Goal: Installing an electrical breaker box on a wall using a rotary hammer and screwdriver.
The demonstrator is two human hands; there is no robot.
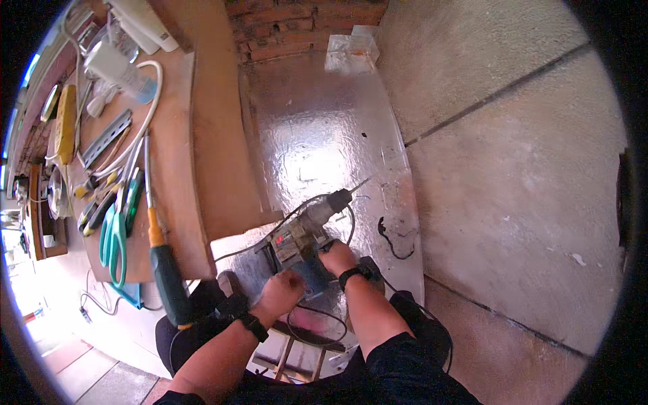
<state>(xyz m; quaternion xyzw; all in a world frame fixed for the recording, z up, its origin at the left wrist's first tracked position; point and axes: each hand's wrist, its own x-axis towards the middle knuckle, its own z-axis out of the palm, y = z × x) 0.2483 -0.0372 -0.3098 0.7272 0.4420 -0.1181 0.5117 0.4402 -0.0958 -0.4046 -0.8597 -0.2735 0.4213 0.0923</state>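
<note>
A worn rotary hammer drill (297, 240) lies low in front of me, its black chuck and thin bit (359, 185) pointing away and to the right. My right hand (337, 258) is closed on the drill's right side. Near the drill's rear, my left hand (280, 294) is also closed, fingers curled against the blue-grey body; its grip is partly hidden. A dark cord (246, 252) crosses beside the drill, and another loops below my hands.
At left, a wooden table (177, 229) bears a large screwdriver (165, 270), teal scissors (113, 243), pliers, a yellow power strip (65, 125) and a white cable. A shiny foil-like sheet (304, 128) covers the floor. A grey slab wall (513, 175) rises at right, brick at the back.
</note>
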